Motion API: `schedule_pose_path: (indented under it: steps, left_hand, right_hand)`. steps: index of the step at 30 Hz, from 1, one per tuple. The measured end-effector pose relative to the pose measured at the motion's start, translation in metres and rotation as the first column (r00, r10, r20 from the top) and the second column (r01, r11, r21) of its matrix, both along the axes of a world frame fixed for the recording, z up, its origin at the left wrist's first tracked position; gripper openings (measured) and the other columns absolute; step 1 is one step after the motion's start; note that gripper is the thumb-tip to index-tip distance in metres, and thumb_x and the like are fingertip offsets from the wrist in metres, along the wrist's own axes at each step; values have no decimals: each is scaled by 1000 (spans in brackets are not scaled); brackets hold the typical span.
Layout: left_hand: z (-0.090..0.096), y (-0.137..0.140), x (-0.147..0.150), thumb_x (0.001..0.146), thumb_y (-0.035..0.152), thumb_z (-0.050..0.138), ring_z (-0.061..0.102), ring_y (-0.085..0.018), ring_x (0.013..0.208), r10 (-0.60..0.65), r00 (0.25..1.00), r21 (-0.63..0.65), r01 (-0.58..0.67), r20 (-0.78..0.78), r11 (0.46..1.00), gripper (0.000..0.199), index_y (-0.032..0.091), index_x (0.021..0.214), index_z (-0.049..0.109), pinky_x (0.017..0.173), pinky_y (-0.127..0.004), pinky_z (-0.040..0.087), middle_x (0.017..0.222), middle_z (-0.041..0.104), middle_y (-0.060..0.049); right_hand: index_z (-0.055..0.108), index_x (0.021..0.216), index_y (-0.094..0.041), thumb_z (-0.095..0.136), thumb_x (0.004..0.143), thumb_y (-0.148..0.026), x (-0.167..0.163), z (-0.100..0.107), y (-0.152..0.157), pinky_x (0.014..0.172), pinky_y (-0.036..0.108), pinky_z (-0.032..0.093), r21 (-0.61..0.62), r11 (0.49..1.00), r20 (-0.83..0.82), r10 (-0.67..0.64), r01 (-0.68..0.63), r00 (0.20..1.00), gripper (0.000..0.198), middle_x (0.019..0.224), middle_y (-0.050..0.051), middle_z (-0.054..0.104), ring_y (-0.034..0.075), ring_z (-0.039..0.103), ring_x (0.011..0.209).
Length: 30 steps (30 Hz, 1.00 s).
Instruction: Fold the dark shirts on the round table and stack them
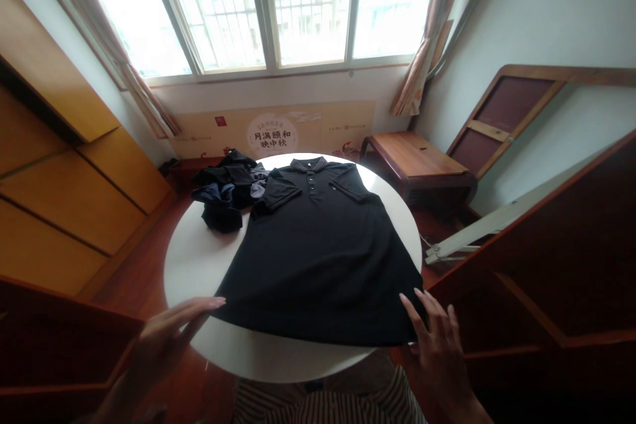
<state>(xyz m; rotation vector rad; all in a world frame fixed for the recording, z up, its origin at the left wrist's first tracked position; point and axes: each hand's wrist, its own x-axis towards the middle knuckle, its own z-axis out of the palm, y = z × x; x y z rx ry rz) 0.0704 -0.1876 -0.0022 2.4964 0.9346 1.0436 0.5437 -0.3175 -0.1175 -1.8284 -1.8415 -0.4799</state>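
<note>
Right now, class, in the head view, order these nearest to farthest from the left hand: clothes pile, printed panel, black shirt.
1. Black shirt: near-left corner, at the left hand.
2. Clothes pile: on the table, far left.
3. Printed panel: beneath the window.

Ahead of me, bright windows point(311, 6) let in the daylight, with a gathered left curtain point(144, 96) and a patterned right curtain point(415, 83) at their sides. Below them I see a long beige panel point(199, 127) bearing Chinese lettering. To my left are yellow-brown wooden cabinets point(74, 205) above a reddish floor point(142, 258). To my right I have a low wooden stand point(415, 154), and near it a slanted frame point(477, 129) with dark red panels by the white wall point(561, 6).
</note>
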Motion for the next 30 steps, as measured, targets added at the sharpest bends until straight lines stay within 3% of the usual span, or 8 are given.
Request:
schedule_pose_path:
  steps: [2, 5, 13, 22, 24, 27, 30]
  left_hand:
    - [-3, 1, -1, 93, 13, 60, 72, -18, 100, -9, 1000, 7, 9, 10, 1000, 30, 25, 119, 67, 92, -27, 59, 113, 74, 0]
    - [-6, 2, -1, 92, 11, 60, 72, -18, 100, -9, 1000, -6, 10, 22, 1000, 32, 26, 120, 66, 93, -28, 58, 114, 74, 0]
    - [-4, -1, 1, 92, 13, 56, 73, -19, 98, 17, 1000, 14, -17, 23, 1000, 36, 34, 120, 66, 87, -28, 61, 111, 74, 2]
    - [-12, -2, 2, 92, 13, 56, 73, -19, 97, 35, 998, -12, -34, 53, 999, 32, 31, 116, 68, 87, -28, 61, 110, 75, 1]
    - [-11, -2, 1, 92, 12, 56, 73, -19, 98, 22, 998, -22, -21, 57, 1000, 31, 29, 114, 69, 87, -28, 60, 110, 75, 0]
    - [-8, 2, -3, 91, 10, 56, 72, -19, 99, -15, 999, -42, 17, 45, 999, 30, 26, 112, 70, 89, -29, 60, 109, 75, -3]
    - [-4, 5, -7, 90, 8, 55, 72, -21, 99, -80, 996, -72, 84, 49, 994, 30, 25, 108, 72, 87, -31, 61, 107, 75, -4]
  right_hand:
    - [32, 153, -22, 52, 89, -33, -3, 1, 2, 109, 73, 22, 4, 1000, 1, -22, 22, 1000, 67, 153, 19, 34, 44, 34, 140]
    - [36, 149, -21, 50, 90, -30, -8, -3, 4, 109, 72, 22, -19, 1000, 11, 5, -5, 1000, 62, 150, 19, 37, 43, 30, 142]
    - [50, 138, -19, 43, 95, -21, 16, -7, -2, 113, 60, 30, 117, 989, 75, 84, -93, 994, 44, 128, 14, 62, 33, 54, 126]
    - [53, 137, -15, 51, 93, -17, 46, -1, -16, 104, 49, 47, 163, 976, 88, 129, -142, 988, 44, 123, 15, 66, 31, 62, 116]
    - [53, 138, -17, 51, 93, -13, 56, 8, -20, 101, 42, 51, 131, 969, 92, 198, -209, 976, 46, 122, 13, 68, 27, 65, 112]
    - [50, 144, -23, 46, 92, -6, 76, 27, -26, 95, 30, 56, -12, 927, 80, 374, -375, 924, 55, 124, 8, 69, 20, 69, 107]
    - [47, 147, -31, 43, 92, -6, 96, 50, -30, 92, 29, 58, -100, 894, 25, 441, -437, 897, 61, 128, 4, 67, 19, 69, 108]
